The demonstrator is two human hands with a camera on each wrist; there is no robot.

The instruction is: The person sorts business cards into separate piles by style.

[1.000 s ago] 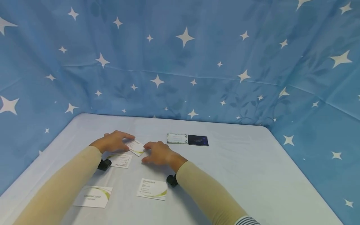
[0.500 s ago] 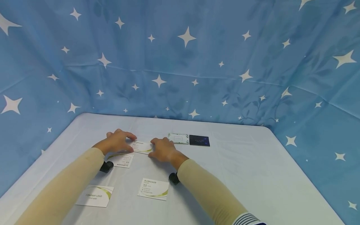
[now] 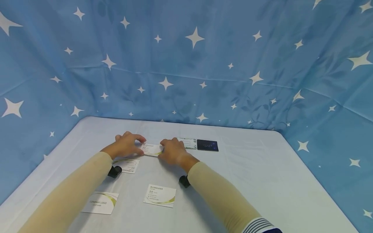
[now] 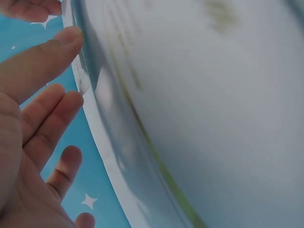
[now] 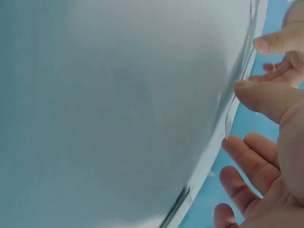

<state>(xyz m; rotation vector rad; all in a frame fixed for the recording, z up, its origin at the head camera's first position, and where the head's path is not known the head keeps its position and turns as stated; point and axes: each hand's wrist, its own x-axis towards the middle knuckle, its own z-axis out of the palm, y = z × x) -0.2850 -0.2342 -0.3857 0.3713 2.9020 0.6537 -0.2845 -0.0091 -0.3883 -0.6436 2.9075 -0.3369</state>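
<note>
A white business card [image 3: 152,149] with a green curved stripe lies level between both hands towards the back of the table. My left hand [image 3: 126,144] holds its left end between thumb and a fingertip. At the other end, the thumb and a finger of my right hand [image 3: 175,152] grip the card's edges. In the right wrist view the card [image 5: 231,116] appears as a thin edge between thumb and fingertip. Partly behind the right hand is a card with a leafy border [image 3: 189,143], with a dark blue card [image 3: 207,145] on its right.
Below my left wrist a similar white card [image 3: 129,165] lies upside down. Nearer the front are a company logo card [image 3: 101,203], partly covered by the left sleeve, and another white card [image 3: 159,195]. A blue star-patterned curtain [image 3: 180,64] hangs behind the white table [image 3: 256,181].
The held card has turned from slanted to nearly straight. Both hands have moved with it to the right, and the right hand now covers part of the leafy card.
</note>
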